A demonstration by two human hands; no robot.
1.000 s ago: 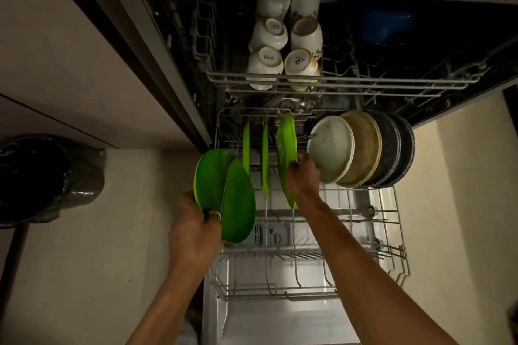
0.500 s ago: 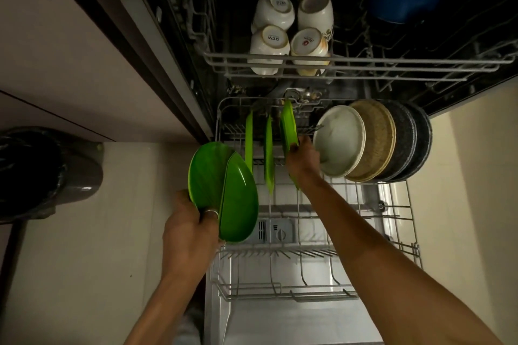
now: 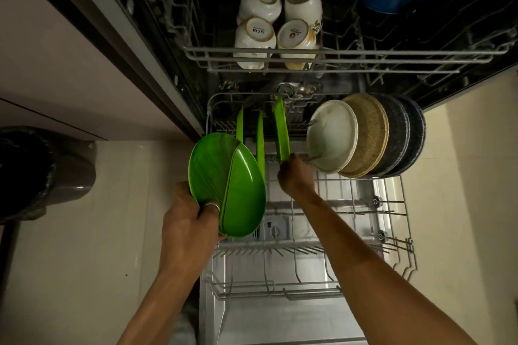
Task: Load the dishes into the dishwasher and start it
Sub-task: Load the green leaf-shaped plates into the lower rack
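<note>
Now, loading step at the lower rack (image 3: 392, 206). The R hand (image 3: 295, 173) pinches the near edge of a green plate (image 3: 281, 131), fingers curled round its rim. The plate stands on edge in the tines, third in a row w/ two other slotted green plates (image 3: 260, 134) to its left. Whether it's fully seated can't be told from where I stand. The L hand (image 3: 187, 221) grips a pair of green plates (image 3: 224, 176) by the lower rim, ringed thumb across the front. The pair is held over the rack's left side, just beside the row.

Right of the row, on edge: white plate (image 3: 332, 136), woven-looking tan plate (image 3: 370, 131), dark plates (image 3: 403, 131). The upper rack (image 3: 336, 54) holds upturned cups (image 3: 255, 36).

Judgement: mid-load, w/ the start step not yet reached. The next move prob. calls for the R hand to let go once its plate stands alone. It would then take one plate off the pair & find a free slot. Little room seems left toward the white plate, so the nearer tines may serve.
</note>
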